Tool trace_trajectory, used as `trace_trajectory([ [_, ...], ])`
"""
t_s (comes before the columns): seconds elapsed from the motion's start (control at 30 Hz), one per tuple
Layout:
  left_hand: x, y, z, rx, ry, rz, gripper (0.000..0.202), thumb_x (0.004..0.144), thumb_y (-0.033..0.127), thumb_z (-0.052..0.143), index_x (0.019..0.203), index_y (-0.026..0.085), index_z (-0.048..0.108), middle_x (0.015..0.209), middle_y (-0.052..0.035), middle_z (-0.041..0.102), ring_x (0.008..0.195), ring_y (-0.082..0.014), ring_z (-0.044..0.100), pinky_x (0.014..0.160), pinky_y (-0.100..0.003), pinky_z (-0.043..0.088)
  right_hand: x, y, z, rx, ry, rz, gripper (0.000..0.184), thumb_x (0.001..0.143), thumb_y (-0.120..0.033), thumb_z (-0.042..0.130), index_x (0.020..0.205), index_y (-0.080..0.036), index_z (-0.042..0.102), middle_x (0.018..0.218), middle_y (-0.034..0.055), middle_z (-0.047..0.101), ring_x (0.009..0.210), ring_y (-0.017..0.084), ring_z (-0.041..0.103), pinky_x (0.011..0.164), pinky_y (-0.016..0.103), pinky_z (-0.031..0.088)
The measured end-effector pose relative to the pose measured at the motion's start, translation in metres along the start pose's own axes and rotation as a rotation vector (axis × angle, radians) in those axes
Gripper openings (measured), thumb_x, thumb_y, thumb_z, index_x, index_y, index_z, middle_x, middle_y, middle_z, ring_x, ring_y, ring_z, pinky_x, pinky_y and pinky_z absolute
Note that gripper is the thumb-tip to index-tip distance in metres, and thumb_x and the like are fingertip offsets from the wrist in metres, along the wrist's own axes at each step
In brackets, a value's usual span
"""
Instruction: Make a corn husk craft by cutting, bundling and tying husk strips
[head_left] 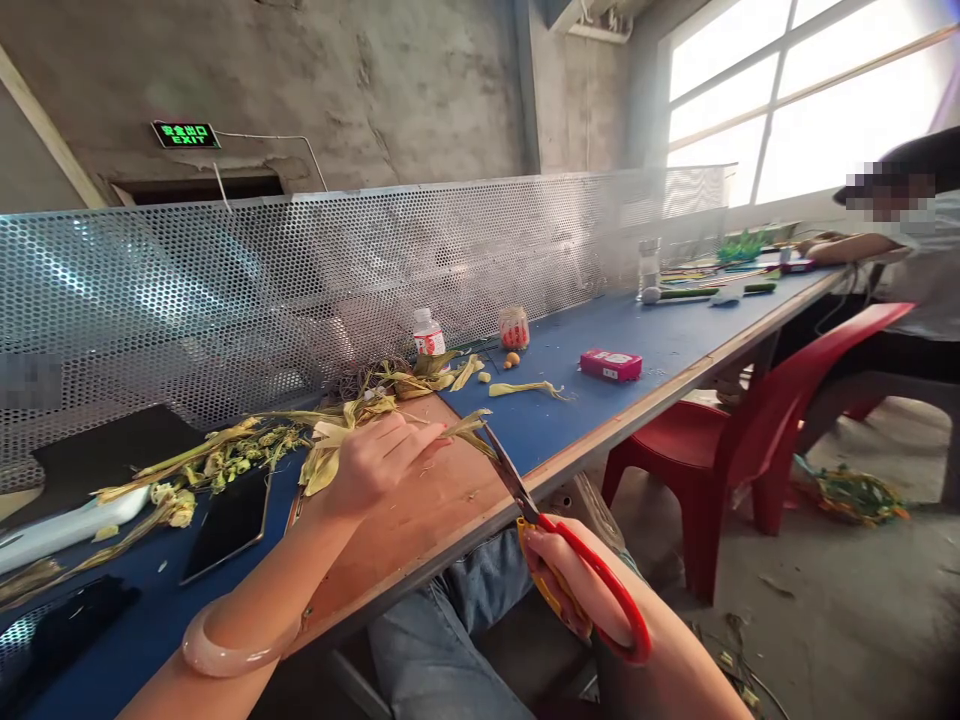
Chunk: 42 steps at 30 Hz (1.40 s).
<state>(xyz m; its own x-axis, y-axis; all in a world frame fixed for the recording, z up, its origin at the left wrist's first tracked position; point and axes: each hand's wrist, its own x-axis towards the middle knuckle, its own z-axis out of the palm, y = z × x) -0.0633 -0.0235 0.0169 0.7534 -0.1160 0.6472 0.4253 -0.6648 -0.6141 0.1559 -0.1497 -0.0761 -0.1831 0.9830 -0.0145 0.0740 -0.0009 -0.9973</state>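
My left hand (379,460) is closed in a pinch on a withered leaf (471,424), whose greenish tip sticks out to the right. My right hand (562,565) grips scissors (611,590) with red and yellow handles. Their blades point up and left, and the tips meet the end of the leaf; whether they cut into it I cannot tell. Beneath my left hand lies a tan board (442,500) on the blue table. Dried leaves (322,465) are heaped just behind and left of that hand.
Along the back stand a perforated metal screen (300,270), a white bottle (428,335) and a jar (514,328). A pink box (610,364) lies to the right. At left are a dark phone (229,520) and dried flower stems (240,450). A red chair (720,440) and a seated person (915,260) are beyond.
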Motion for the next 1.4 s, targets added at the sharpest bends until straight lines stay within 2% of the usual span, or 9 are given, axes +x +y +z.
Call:
trace_trajectory([
  [0.17, 0.0023, 0.0007, -0.0013, -0.021, 0.013, -0.014, 0.025, 0.079, 0.016, 0.066, 0.103, 0.016, 0.061, 0.067, 0.0000, 0.064, 0.061, -0.0111, 0.056, 0.060, -0.024, 0.045, 0.0051, 0.0086, 0.0025, -0.009, -0.035, -0.005, 0.030, 0.088, -0.042, 0.031, 0.068, -0.021, 0.039, 0.042, -0.0088, 0.036, 0.030, 0.007, 0.035, 0.028, 0.016, 0.028],
  [0.33, 0.0045, 0.0017, -0.0018, -0.034, 0.034, -0.025, 0.022, 0.079, 0.016, 0.065, 0.101, 0.017, 0.062, 0.068, 0.0001, 0.065, 0.060, -0.0105, 0.057, 0.059, -0.023, 0.045, 0.0043, 0.0089, 0.0028, -0.018, -0.012, 0.010, 0.034, 0.089, -0.044, 0.029, 0.068, -0.020, 0.039, 0.044, -0.0086, 0.035, 0.030, 0.006, 0.035, 0.027, 0.015, 0.029],
  [0.57, 0.0027, 0.0007, -0.0005, -0.034, 0.032, -0.031, 0.024, 0.078, 0.016, 0.066, 0.102, 0.017, 0.062, 0.070, -0.0003, 0.066, 0.061, -0.0103, 0.058, 0.060, -0.023, 0.045, 0.0049, 0.0118, 0.0025, -0.017, -0.005, -0.007, 0.042, 0.088, -0.055, 0.030, 0.066, -0.020, 0.038, 0.045, -0.0084, 0.035, 0.028, 0.005, 0.034, 0.026, 0.014, 0.027],
  [0.73, 0.0032, 0.0007, -0.0013, -0.033, 0.037, -0.029, 0.023, 0.079, 0.017, 0.065, 0.102, 0.018, 0.061, 0.069, 0.0003, 0.065, 0.061, -0.0105, 0.058, 0.060, -0.023, 0.045, 0.0042, 0.0094, 0.0029, -0.006, -0.006, 0.007, 0.041, 0.089, -0.053, 0.030, 0.066, -0.020, 0.038, 0.042, -0.0086, 0.034, 0.028, 0.005, 0.033, 0.026, 0.014, 0.027],
  [0.93, 0.0018, -0.0003, -0.0011, -0.013, 0.004, 0.002, 0.028, 0.077, 0.017, 0.067, 0.104, 0.017, 0.060, 0.068, 0.0000, 0.064, 0.060, -0.0110, 0.057, 0.060, -0.023, 0.046, 0.0050, 0.0054, 0.0021, -0.019, -0.016, 0.045, 0.029, 0.088, -0.039, 0.034, 0.065, -0.020, 0.037, 0.044, -0.0085, 0.034, 0.028, 0.006, 0.035, 0.025, 0.016, 0.028],
  [1.4, 0.0008, -0.0004, -0.0017, -0.075, -0.047, 0.026, 0.027, 0.079, 0.016, 0.064, 0.106, 0.017, 0.059, 0.067, 0.0000, 0.064, 0.062, -0.0123, 0.057, 0.061, -0.025, 0.047, 0.0067, 0.0076, -0.0003, -0.063, -0.036, -0.011, 0.024, 0.087, -0.037, 0.035, 0.069, -0.021, 0.038, 0.052, -0.0080, 0.035, 0.033, 0.006, 0.037, 0.028, 0.015, 0.030],
])
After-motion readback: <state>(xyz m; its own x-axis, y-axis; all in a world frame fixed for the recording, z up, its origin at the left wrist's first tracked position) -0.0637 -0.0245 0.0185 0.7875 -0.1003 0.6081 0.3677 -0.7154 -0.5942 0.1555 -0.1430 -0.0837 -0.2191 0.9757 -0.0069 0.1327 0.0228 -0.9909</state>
